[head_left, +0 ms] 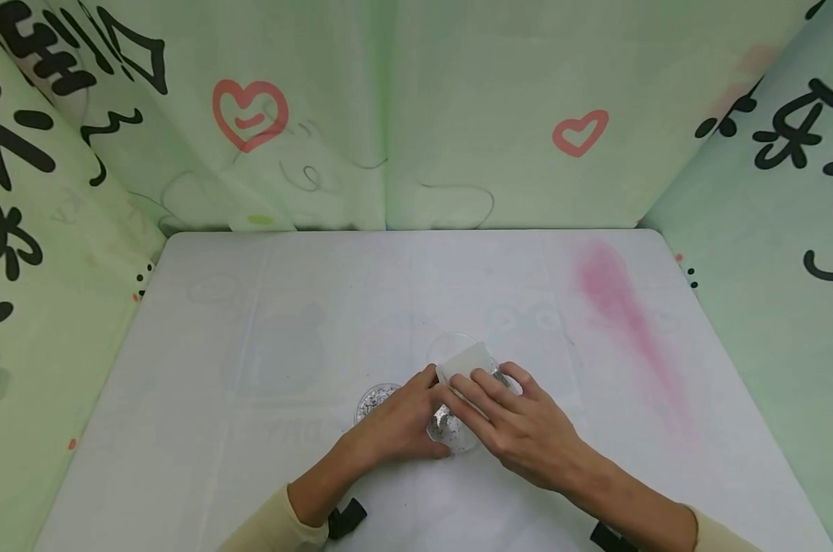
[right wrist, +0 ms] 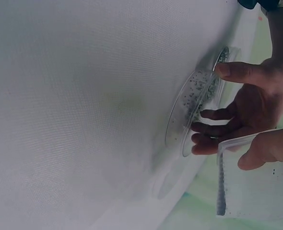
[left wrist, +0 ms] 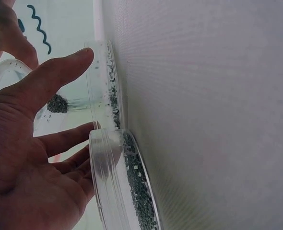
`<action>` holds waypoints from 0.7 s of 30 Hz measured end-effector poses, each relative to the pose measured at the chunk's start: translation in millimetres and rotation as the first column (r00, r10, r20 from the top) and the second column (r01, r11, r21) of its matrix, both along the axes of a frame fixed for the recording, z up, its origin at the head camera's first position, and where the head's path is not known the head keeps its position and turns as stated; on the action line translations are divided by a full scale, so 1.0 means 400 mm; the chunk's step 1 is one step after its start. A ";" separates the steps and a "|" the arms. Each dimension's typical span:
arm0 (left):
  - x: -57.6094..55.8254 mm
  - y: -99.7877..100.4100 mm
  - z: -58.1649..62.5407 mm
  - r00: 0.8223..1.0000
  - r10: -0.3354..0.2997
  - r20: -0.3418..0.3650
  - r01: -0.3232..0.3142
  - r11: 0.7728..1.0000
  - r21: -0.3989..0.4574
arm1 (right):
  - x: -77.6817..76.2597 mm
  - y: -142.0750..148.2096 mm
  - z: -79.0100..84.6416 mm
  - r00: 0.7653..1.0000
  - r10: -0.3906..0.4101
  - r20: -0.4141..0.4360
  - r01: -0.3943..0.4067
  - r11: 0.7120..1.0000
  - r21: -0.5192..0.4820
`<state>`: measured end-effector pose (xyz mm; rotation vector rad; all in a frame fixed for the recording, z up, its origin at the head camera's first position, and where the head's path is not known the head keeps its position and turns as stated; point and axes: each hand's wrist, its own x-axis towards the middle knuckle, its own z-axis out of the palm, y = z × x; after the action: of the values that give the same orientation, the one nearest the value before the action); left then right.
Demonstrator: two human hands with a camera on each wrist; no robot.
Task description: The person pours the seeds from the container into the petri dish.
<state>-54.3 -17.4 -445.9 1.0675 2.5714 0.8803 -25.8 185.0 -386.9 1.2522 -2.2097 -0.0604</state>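
My left hand (head_left: 396,422) holds a clear petri dish (head_left: 454,435) by its sides, thumb near me and fingers beyond. Silver flakes lie on its bottom in the left wrist view. Over this dish my right hand (head_left: 520,422) grips a translucent, straight-edged container (right wrist: 256,182), tilted; whether it is a bag or a stiff box I cannot tell. A clump of dark flakes (left wrist: 57,103) shows at its mouth, with a blurred streak beside it. Next to my left wrist stands a second petri dish (head_left: 373,399) with a layer of flakes, partly hidden by that hand.
A clear round dish or lid (head_left: 451,337) lies just beyond my hands. The white tabletop (head_left: 320,307) bears a pink stain (head_left: 623,322) at the right. Green cloth (head_left: 416,115) with drawings encloses the back and sides.
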 end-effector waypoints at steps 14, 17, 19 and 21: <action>0.001 -0.002 0.003 1.000 -0.010 -0.021 0.010 1.000 0.009 | 0.003 0.003 -0.008 1.000 -0.008 0.018 0.008 1.000 -0.011; 0.002 -0.002 0.003 1.000 -0.006 -0.014 0.006 1.000 0.008 | 0.003 0.001 -0.004 1.000 -0.002 0.001 0.002 1.000 -0.012; 0.002 -0.002 0.003 1.000 -0.005 -0.010 0.005 1.000 0.009 | 0.003 -0.002 0.001 1.000 0.002 -0.014 -0.002 1.000 -0.012; 0.003 -0.001 0.004 1.000 -0.003 -0.006 0.003 1.000 0.014 | 0.004 -0.004 0.006 1.000 0.007 -0.027 -0.008 1.000 -0.012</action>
<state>-53.2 -17.8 -444.4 1.0787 2.5722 0.8965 -24.4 183.5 -384.5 1.2460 -2.1790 -0.0602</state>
